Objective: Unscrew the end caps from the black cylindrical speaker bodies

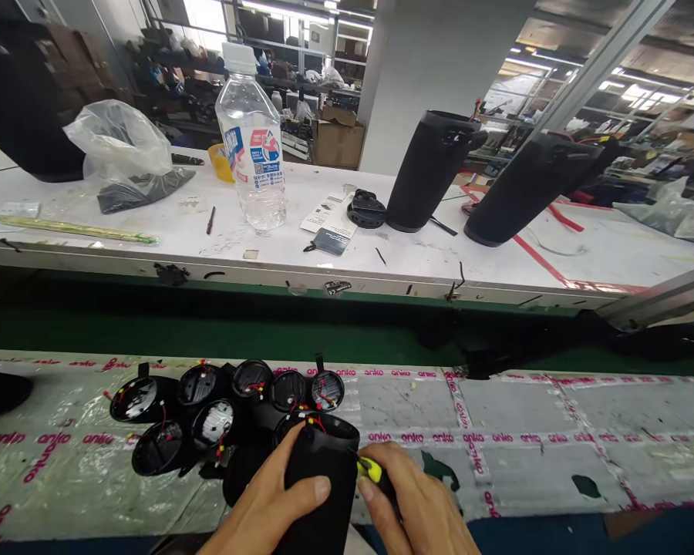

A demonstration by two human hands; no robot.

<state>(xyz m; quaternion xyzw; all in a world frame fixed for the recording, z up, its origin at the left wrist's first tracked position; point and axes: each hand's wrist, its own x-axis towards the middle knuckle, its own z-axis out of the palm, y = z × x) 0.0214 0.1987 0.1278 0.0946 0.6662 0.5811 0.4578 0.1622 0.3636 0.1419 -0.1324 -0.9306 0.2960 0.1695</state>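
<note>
My left hand (283,493) is wrapped round a black, fabric-covered cylindrical speaker housing (324,509), its thumb lying across the front. The housing's open upper end leans away from me, with red and yellow-tipped wires at its rim. In my right hand (410,493) is a slim tool with a black and yellow handle (371,469). Its thin tip meets the right side of the housing near the rim; the exact tool kind is unclear. Beside and beyond my left hand lie several similar black housings (159,447), open ends up, with small wires and connectors inside.
A plastic-wrapped bench (405,408) printed with pink lettering lies under my hands. Beyond a green gap (324,327) runs a white shelf (301,247). It carries a water bottle (251,146), a plastic bag (121,146), a round black part (366,210) and upright speaker housings (431,173).
</note>
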